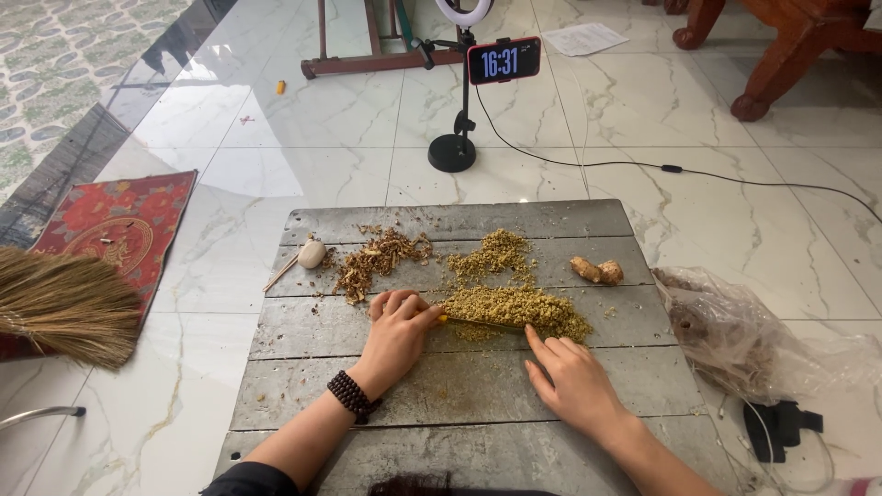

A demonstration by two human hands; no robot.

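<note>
Two hands on the grey plank board [459,395]: my left hand [397,323] is closed round a yellow-handled knife [478,321], my right hand [574,381] lies flat and open near its blade. Mid-chop, I judge; next, rock the blade through the crumbly yellow-green minced heap [514,298] at the board's middle. Knobbly root piece [596,270] sits right of the heap.

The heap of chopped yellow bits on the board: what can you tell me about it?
The heap of chopped bits is yellowish-tan, coarse and crumbly, like minced root. It lies as a long ridge across the grey wooden board, with a looser patch trailing up behind it. A knife blade runs along its near edge. The left hand grips the knife's handle end beside it, and the right hand has fingertips at the blade.
</note>
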